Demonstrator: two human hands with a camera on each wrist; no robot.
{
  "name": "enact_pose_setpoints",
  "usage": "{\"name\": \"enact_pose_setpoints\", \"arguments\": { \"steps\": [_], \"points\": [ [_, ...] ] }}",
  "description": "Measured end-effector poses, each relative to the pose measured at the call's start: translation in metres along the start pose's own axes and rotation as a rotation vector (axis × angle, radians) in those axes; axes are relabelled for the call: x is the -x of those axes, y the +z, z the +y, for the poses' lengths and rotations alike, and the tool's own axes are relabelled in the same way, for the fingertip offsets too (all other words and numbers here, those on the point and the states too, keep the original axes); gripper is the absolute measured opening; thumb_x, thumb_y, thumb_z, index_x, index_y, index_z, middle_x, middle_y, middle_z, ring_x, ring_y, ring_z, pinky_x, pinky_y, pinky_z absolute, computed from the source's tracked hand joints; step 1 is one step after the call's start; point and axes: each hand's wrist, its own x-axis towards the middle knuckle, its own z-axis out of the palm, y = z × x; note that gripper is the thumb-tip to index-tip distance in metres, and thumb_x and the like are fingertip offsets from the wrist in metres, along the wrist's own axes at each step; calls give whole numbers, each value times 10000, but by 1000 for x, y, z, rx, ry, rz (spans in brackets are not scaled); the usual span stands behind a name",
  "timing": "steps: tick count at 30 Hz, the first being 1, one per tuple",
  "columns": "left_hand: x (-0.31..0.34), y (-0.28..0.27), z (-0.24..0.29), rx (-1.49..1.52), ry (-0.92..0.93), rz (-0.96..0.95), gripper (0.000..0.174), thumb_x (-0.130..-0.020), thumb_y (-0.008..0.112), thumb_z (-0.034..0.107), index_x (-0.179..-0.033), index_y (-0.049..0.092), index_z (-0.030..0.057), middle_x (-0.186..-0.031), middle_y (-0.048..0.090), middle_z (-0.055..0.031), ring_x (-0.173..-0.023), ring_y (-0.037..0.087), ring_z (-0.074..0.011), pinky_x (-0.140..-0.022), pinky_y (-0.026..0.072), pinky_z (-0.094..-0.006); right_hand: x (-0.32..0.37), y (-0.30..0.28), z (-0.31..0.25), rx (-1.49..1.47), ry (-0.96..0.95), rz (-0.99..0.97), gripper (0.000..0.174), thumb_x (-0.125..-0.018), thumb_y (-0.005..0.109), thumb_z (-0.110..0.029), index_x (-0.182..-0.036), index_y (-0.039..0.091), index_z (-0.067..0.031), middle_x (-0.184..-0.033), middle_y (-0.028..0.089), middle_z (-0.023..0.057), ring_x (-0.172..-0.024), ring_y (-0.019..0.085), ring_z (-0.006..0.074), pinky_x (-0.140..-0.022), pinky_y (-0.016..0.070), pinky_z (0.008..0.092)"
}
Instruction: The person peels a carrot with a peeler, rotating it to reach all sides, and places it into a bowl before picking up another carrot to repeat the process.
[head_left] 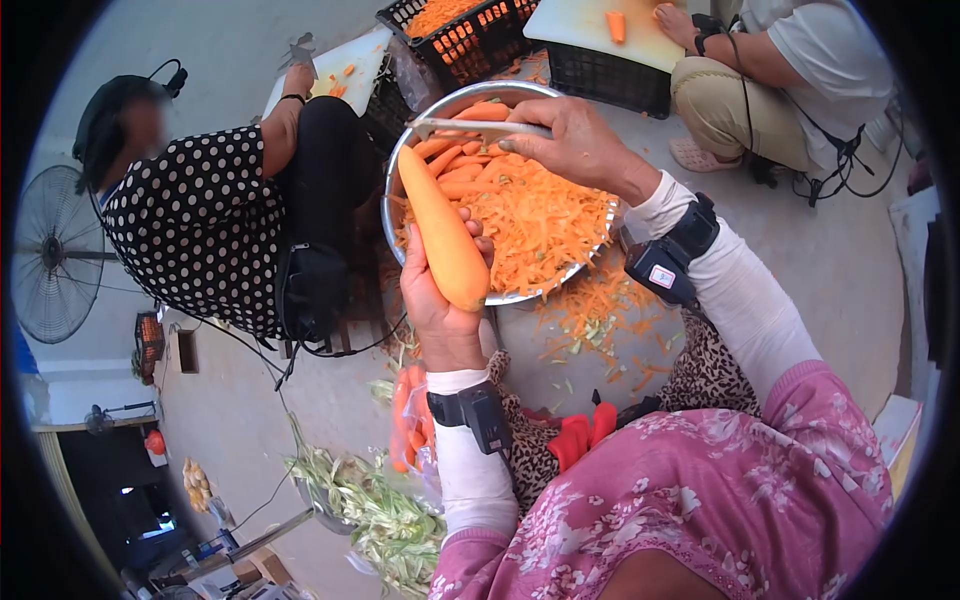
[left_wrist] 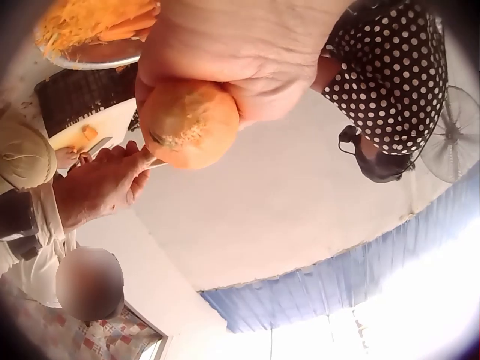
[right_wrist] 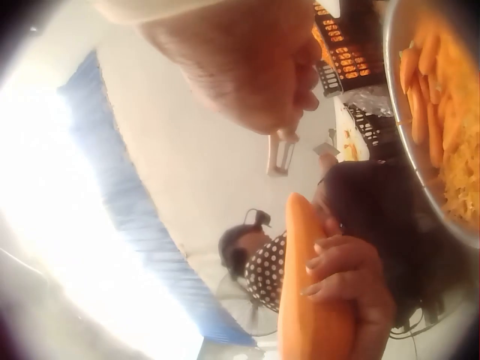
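A large smooth carrot (head_left: 445,235) lies in the left hand (head_left: 440,300), its fingers curled round the thick end; in the left wrist view the blunt end of the carrot (left_wrist: 190,126) faces the camera. The right hand (head_left: 575,145) grips the handle of a peeler (head_left: 480,127), held above the carrot's narrow tip; in the right wrist view the peeler's head (right_wrist: 280,154) stands apart from the carrot (right_wrist: 315,300). Beneath both hands is a metal basin (head_left: 392,200) with whole carrots (head_left: 465,170) and a heap of orange peelings (head_left: 540,225).
Two seated people work at cutting boards (head_left: 590,40) on black crates, left and right. A crate of shredded carrot (head_left: 440,15) stands beyond the basin. Peelings (head_left: 600,320) litter the floor; bagged carrots (head_left: 410,420) and green husks (head_left: 390,530) lie near the left forearm. A fan (head_left: 55,255) stands far left.
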Motion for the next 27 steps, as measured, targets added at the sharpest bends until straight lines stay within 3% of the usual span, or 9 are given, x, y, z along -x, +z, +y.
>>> {"name": "enact_pose_setpoints", "arguments": {
  "steps": [3, 6, 10, 13, 18, 20, 22, 25, 27],
  "points": [
    [-4, 2, 7, 79, 32, 14, 442, -961, 429, 395, -1175, 496, 13, -1024, 557, -143, -888, 528, -252, -767, 483, -371, 8, 2, -8, -136, -150, -209, 209, -817, 650, -206, -926, 669, -29, -702, 613, 92, -677, 586, 160, -624, 444, 301],
    [-6, -1, 10, 128, 70, -29, 478, -951, 439, 422, -1194, 475, 12, -1033, 549, -147, -902, 532, -256, -785, 486, -376, 21, 4, -22, -113, -137, -402, 192, -802, 652, -197, -884, 659, -24, -675, 606, 83, -674, 587, 167, -624, 440, 306],
    [-5, 2, 10, 106, 27, -84, 484, -927, 495, 401, -1180, 478, -11, -1019, 544, -173, -927, 543, -245, -827, 503, -375, 27, 11, -22, -127, -190, -444, 188, -796, 649, -145, -928, 647, -11, -699, 615, 106, -648, 601, 198, -608, 456, 313],
    [-7, 2, 7, 97, 41, -2, 483, -943, 455, 428, -1202, 458, 21, -1048, 524, -175, -905, 535, -269, -782, 486, -382, 23, 15, -19, -89, -235, -370, 199, -794, 654, -166, -928, 647, -18, -746, 624, 119, -678, 600, 243, -624, 460, 334],
    [-3, 9, -3, 31, -89, -95, 461, -959, 438, 397, -1122, 485, -32, -974, 505, -156, -862, 498, -244, -729, 471, -348, -1, 11, 1, 11, -223, -140, 205, -811, 646, -191, -931, 645, -25, -766, 617, 126, -694, 585, 262, -641, 455, 343],
    [-4, 8, -7, 50, -110, -114, 482, -959, 438, 405, -1096, 484, -55, -941, 493, -148, -840, 482, -239, -718, 469, -352, -13, 7, 11, 168, -237, -12, 252, -823, 635, -211, -1003, 658, -37, -848, 649, 179, -781, 625, 307, -684, 485, 383],
    [-5, 7, -8, 41, -139, -97, 489, -959, 438, 407, -1091, 486, -61, -947, 496, -153, -847, 489, -243, -717, 472, -353, -19, 11, 28, 93, -217, 35, 213, -822, 647, -210, -935, 636, -29, -756, 606, 140, -694, 578, 269, -637, 452, 344],
    [-4, 8, -5, -11, -97, -111, 472, -959, 448, 374, -1184, 456, -40, -991, 500, -161, -881, 485, -242, -734, 472, -349, -21, 15, 40, 416, -165, 163, 218, -825, 650, -207, -940, 639, -22, -749, 607, 132, -677, 574, 250, -629, 451, 340],
    [-5, 7, -4, -27, -74, -134, 475, -956, 459, 348, -1265, 428, -12, -1016, 496, -161, -903, 473, -238, -752, 468, -340, -18, 12, 36, 329, 33, 94, 223, -825, 653, -197, -969, 643, -28, -739, 603, 127, -659, 564, 214, -624, 451, 327]
  ]
}}
